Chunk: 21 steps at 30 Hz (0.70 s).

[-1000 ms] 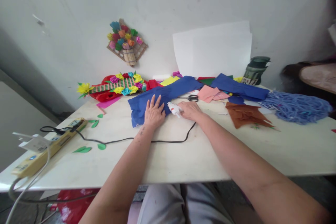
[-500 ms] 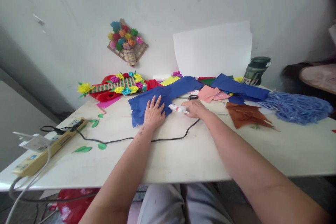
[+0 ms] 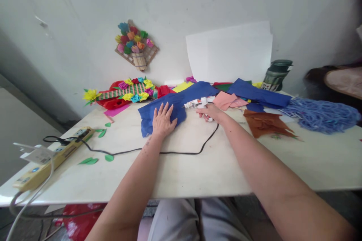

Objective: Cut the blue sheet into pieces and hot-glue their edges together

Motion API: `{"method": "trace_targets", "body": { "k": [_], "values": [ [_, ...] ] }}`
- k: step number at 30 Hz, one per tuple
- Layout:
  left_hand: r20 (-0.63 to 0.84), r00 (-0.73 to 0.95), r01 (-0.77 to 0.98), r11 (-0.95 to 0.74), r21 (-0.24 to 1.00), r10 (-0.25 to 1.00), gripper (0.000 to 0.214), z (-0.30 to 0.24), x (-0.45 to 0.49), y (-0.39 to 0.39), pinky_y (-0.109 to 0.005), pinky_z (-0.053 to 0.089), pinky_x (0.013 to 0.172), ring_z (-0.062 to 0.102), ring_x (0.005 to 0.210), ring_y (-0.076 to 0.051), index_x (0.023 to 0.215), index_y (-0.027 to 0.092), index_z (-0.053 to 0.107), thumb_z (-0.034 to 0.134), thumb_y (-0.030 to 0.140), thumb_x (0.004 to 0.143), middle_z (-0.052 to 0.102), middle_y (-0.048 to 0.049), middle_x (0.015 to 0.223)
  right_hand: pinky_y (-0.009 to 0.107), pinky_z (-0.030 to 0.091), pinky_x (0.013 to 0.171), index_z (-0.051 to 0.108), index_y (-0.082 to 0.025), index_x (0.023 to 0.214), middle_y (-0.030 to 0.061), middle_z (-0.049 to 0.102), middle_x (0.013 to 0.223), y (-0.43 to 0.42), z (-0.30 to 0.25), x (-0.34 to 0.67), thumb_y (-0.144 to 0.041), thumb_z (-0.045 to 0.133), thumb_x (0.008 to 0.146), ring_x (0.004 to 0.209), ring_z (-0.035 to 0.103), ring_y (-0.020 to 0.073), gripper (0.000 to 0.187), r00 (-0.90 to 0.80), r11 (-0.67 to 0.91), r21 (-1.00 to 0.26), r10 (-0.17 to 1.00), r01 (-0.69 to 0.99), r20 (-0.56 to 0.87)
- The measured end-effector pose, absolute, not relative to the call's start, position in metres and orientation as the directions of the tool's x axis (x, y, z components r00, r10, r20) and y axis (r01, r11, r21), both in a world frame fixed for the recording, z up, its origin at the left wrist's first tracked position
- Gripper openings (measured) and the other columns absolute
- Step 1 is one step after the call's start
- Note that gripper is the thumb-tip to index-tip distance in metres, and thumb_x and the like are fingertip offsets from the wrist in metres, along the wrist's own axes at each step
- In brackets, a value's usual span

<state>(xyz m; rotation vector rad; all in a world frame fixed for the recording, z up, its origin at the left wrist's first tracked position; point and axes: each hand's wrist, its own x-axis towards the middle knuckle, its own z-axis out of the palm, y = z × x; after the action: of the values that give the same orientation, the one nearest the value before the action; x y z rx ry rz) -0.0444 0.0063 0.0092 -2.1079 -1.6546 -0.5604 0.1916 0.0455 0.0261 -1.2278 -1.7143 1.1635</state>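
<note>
My left hand [image 3: 164, 120] lies flat with fingers spread on the near part of a blue crepe paper sheet [image 3: 181, 99]. To its right, my right hand [image 3: 210, 112] is closed around a white hot glue gun [image 3: 196, 103]. The gun's nozzle points left, close to the right edge of the blue paper. A black cord [image 3: 181, 153] trails from the gun across the table to the left. Salmon-pink paper pieces [image 3: 226, 100] lie just beyond my right hand.
A power strip [image 3: 56, 154] with plugs sits on the left, with green paper leaves [image 3: 109, 157] near it. Behind stands a flower-trimmed woven craft [image 3: 124, 91]. Brown paper [image 3: 263, 122], blue yarn [image 3: 325, 115] and a dark green bottle [image 3: 277, 75] are on the right.
My right hand has turned and raised the glue gun, so its body and nozzle now show. The cord has shifted with it. My left hand has slid slightly left on the blue paper.
</note>
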Motion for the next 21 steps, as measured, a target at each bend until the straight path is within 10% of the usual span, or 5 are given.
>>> {"method": "trace_targets", "body": {
  "k": [21],
  "values": [
    [0.392,0.175,0.984,-0.160,-0.071,0.903,0.069,0.003,-0.051,0.015,-0.054,0.006,0.107,0.001,0.136,-0.028,0.141,0.022,0.020,0.035,0.055,0.082,0.013,-0.0048,0.148,0.018,0.038,0.031,0.055,-0.012,0.067,0.0007,0.056,0.050,0.073,0.033,0.187,-0.050,0.071,0.063,0.031,0.038,0.0039,0.041,-0.499,-0.089,-0.934,0.825,0.347,-0.264]
  ]
}}
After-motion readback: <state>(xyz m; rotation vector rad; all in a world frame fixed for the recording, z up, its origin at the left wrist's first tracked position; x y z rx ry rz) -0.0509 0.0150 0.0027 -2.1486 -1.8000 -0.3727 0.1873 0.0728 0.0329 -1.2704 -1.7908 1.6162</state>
